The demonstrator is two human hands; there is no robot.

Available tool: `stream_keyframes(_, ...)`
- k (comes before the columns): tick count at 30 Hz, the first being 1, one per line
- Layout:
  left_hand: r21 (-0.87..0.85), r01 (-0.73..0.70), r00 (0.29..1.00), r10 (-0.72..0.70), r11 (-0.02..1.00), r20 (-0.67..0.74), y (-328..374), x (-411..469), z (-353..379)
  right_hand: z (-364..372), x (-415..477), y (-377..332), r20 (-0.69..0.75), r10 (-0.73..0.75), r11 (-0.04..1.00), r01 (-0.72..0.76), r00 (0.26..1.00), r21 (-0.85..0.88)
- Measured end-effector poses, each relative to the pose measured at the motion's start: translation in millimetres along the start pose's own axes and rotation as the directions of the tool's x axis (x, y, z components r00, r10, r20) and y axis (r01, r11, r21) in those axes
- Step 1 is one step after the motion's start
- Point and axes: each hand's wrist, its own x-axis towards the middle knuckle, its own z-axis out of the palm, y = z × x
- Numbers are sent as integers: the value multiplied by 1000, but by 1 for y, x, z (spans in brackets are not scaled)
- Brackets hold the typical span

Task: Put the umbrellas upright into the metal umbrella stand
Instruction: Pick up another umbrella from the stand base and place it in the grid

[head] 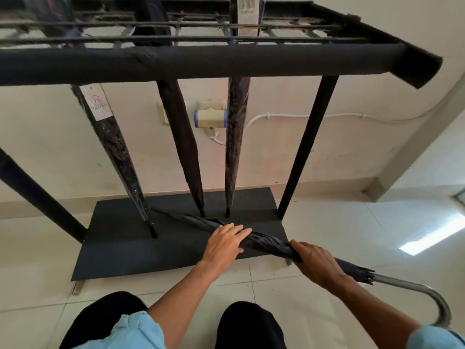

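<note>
A black metal umbrella stand [201, 62] fills the upper view, its top grid close to the camera and its flat black base [120, 248] on the floor. Three folded dark umbrellas [181, 137] stand upright in it with their tips on the base. A fourth dark umbrella [266, 241] lies slanted across the base, tip to the left and curved silver handle [427, 295] at the lower right. My left hand [224, 244] wraps over its folded canopy near the middle. My right hand [317, 263] grips the canopy closer to the handle.
A cream wall behind the stand carries a socket with a plug adapter [210, 118] and a white cable [314, 114]. Pale floor tiles [327, 222] spread to the right. My knees [249, 321] in dark trousers sit at the bottom edge.
</note>
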Motion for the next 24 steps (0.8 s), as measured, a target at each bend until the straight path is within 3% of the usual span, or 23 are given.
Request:
stream_keyframes(4, 136, -13, 998, 21, 991, -62, 3, -3, -15, -24, -14, 2, -17, -33, 999, 33, 999, 5)
stream_keyframes(17, 146, -147, 971, 171, 978, -167, 90, -14, -31, -98, -103, 38, -47, -1, 986, -6, 999, -165)
stream_keyframes(24, 191, -56, 982, 88, 980, -165, 70, -49, -34, -93, -94, 12, -12, -66, 989, 64, 998, -130)
